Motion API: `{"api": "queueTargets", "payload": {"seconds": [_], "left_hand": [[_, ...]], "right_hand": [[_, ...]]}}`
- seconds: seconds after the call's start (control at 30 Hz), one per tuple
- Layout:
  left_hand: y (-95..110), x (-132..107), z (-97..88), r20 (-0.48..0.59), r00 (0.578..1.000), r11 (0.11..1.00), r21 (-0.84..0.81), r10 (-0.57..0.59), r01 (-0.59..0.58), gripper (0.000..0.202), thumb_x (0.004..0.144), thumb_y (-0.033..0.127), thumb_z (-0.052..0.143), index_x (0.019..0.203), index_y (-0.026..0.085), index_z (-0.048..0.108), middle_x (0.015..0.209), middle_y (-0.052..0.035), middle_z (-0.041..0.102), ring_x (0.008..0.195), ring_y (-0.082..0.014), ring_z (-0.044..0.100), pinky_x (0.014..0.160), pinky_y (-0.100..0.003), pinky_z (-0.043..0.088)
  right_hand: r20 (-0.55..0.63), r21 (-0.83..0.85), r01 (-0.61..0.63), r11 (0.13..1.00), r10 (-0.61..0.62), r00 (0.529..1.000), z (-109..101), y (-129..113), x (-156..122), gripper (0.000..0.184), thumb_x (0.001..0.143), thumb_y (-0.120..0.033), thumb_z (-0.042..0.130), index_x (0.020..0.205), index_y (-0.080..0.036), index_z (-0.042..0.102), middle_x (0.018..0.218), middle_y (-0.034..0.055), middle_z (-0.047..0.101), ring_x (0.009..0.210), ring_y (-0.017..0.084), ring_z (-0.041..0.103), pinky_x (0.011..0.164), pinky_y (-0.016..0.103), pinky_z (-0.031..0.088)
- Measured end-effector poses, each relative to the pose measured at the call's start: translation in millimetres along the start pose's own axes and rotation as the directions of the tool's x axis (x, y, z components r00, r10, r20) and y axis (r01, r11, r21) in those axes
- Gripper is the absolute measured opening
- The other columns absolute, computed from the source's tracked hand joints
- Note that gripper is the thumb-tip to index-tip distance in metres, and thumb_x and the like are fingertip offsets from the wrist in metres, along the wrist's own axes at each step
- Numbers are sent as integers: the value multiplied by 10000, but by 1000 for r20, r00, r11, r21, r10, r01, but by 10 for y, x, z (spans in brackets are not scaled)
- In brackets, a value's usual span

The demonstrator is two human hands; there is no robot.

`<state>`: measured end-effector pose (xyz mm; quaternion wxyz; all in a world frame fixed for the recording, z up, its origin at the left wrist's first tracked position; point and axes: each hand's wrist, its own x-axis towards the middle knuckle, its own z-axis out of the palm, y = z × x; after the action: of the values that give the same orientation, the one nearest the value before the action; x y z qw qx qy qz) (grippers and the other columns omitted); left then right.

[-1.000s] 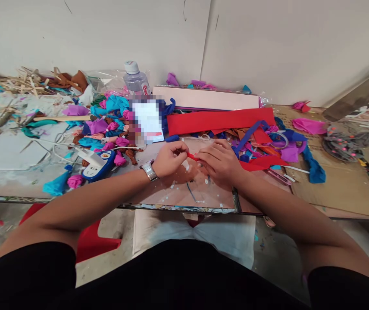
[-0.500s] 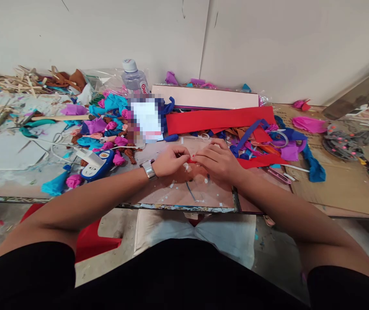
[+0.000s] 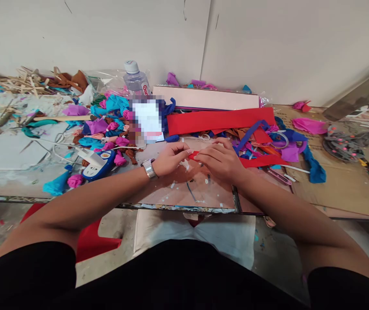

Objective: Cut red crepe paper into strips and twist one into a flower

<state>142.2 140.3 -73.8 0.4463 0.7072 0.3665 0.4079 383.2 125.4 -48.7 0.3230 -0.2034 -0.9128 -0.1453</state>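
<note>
Between my fingertips is a small piece of red crepe paper point(image 3: 193, 155), mostly covered by my fingers. My left hand point(image 3: 170, 157), with a metal watch point(image 3: 149, 168) at the wrist, pinches its left end between thumb and forefinger. From the other side my right hand point(image 3: 221, 160) closes on it, fingers bent over and hiding part of it. A long red crepe-paper strip point(image 3: 262, 161) lies just right of my right hand. Behind both hands a wide folded red sheet point(image 3: 220, 120) rests on a heap of coloured scraps.
Left of my hands lie a blue-and-white power strip point(image 3: 98, 165), a heap of coloured paper rosettes point(image 3: 111, 126) and green-handled pliers point(image 3: 40, 123). A water bottle point(image 3: 136, 82) stands at the back. On the right, cardboard point(image 3: 317, 193) bears grey netting point(image 3: 349, 140); a pink cutter point(image 3: 279, 176) lies nearer.
More of the red piece shows between my fingertips now. Both hands have stayed in nearly the same place, with small finger shifts. The view has moved very slightly.
</note>
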Motion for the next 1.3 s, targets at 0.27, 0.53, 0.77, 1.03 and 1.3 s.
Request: {"api": "queueTargets", "payload": {"seconds": [0.27, 0.53, 0.77, 1.03, 1.3], "left_hand": [[-11, 8, -14, -108, 994, 999, -42, -10, 5, 489, 977, 635, 603, 786, 186, 628, 724, -13, 593, 669, -143, 526, 672, -290, 427], [55, -31, 6, -84, 996, 998, 64, 17, -12, 247, 872, 412, 687, 798, 183, 636, 752, -6, 626, 690, -144, 537, 675, -289, 433], [12, 15, 23, -98, 985, 974, -192, -144, 123, 200, 832, 369, 698, 799, 177, 651, 702, 5, 610, 649, -125, 546, 665, -276, 449], [-42, 21, 68, -84, 952, 857, -465, -294, 224, 251, 821, 403, 750, 815, 178, 640, 759, -13, 625, 680, -123, 573, 650, -259, 480], [-24, -6, 30, -21, 985, 932, -329, -171, 154, 225, 823, 379, 760, 844, 170, 678, 729, -3, 640, 675, -123, 568, 675, -266, 469]], "right_hand": [[-31, 29, -15, 999, 16, 999, 14, 5, -17, 172, 1076, -221, 593, 1179, -263, 725, 1080, 16, 809, 966, 174, 707, 1039, 428, 428], [46, 1, -20, 1000, 20, 999, 18, 19, -33, 216, 1107, -239, 540, 1181, -274, 740, 1098, 22, 815, 977, 185, 701, 1050, 449, 432], [61, -6, 6, 1000, -6, 998, -9, 15, -16, 223, 1109, -239, 531, 1168, -269, 744, 1091, 24, 812, 983, 189, 689, 1066, 462, 425], [52, 6, -12, 1000, 11, 999, -5, 32, -35, 234, 1099, -219, 529, 1191, -284, 735, 1115, 19, 809, 1001, 190, 698, 1056, 456, 421], [-76, 34, -134, 990, 136, 988, 62, 25, -36, 116, 1066, -285, 616, 1121, -256, 714, 1053, 38, 804, 926, 215, 698, 990, 442, 435]]}}
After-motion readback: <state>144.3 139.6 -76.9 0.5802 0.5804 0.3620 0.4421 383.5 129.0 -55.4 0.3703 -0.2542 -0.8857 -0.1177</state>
